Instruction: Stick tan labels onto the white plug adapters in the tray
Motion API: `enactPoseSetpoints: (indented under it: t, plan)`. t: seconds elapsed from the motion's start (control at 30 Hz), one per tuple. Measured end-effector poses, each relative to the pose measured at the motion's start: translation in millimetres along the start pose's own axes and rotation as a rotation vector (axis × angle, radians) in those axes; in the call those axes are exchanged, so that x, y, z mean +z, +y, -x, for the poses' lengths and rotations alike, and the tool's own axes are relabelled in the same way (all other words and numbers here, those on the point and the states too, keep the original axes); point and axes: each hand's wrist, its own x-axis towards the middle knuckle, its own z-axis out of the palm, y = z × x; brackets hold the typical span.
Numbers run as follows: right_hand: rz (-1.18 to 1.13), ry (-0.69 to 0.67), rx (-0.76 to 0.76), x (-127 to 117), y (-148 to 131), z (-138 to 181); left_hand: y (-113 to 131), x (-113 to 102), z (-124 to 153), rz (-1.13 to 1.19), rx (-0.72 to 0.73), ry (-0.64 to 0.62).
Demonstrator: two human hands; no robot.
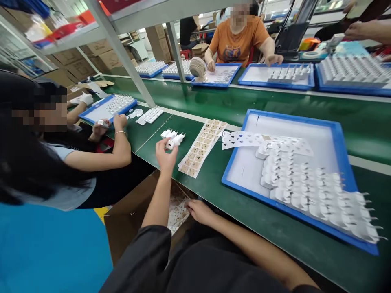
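My left hand [166, 158] is closed round a white plug-in charger [170, 144], thumb and fingers on its sides, its port end towards me. Right behind it, more white chargers [171, 134] lie on the green bench with their pins up to the right. Below the bench edge, my right hand [200, 211] hangs over an open cardboard box [131, 209] of paper scraps, fingers pressed together; anything in them is too small to make out. A sheet of tan stickers [202, 148] lies right of my left hand.
To the right a blue-rimmed tray [236, 179] holds rows of white chargers, with a white label strip [244, 139] across its corner. A co-worker [100, 158] sits at left by another tray [94, 112]. A metal post [122, 53] rises from the bench; another person [241, 38] works opposite.
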Motion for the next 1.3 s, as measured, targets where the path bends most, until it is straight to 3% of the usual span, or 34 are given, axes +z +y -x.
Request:
enactPoseSetpoints:
  t: [0.1, 0.23, 0.37, 0.5, 0.63, 0.77, 0.83, 0.93, 1.07, 1.2, 1.3]
  plan:
    - [-0.062, -0.009, 0.018, 9.4, 13.4, -23.9, -38.1, -8.9, -59.8, -0.116, -0.200, 0.110]
    - [-0.134, -0.038, 0.020, 8.5, 26.8, -1.9, -71.5, -2.6, -114.8, -0.147, -0.334, 0.120]
    - [-0.199, -0.012, 0.091, -3.9, 42.8, 53.8, -83.7, 12.4, -136.9, -0.191, -0.458, 0.066]
    - [-0.217, 0.109, 0.321, -19.8, 64.8, 130.3, -85.9, 20.7, -140.3, -0.244, -0.524, -0.017]
    - [-0.184, 0.190, 0.553, -26.3, 70.4, 218.0, -76.9, 15.3, -135.2, -0.304, -0.489, -0.024]
    - [-0.193, 0.155, 0.727, -30.1, 47.0, 292.3, -39.4, 19.4, -132.4, -0.364, -0.287, -0.010]
    - [-0.225, 0.106, 0.746, -38.6, 29.3, 315.5, -7.1, 37.9, -128.3, -0.351, -0.155, -0.108]
    - [-0.190, 0.091, 0.734, -63.0, 3.1, 329.9, 53.6, 89.4, -105.2, -0.288, 0.064, -0.425]
    - [-0.161, 0.127, 0.677, -101.6, -26.2, 327.7, 133.1, 177.9, -43.2, -0.212, 0.332, -0.891]
    - [-0.191, 0.149, 0.601, -118.3, -44.0, 327.8, 179.8, 245.7, 7.8, -0.252, 0.409, -1.075]
    - [-0.178, 0.231, 0.616, -114.8, -43.9, 335.9, 191.8, 265.4, 18.4, -0.277, 0.376, -1.138]
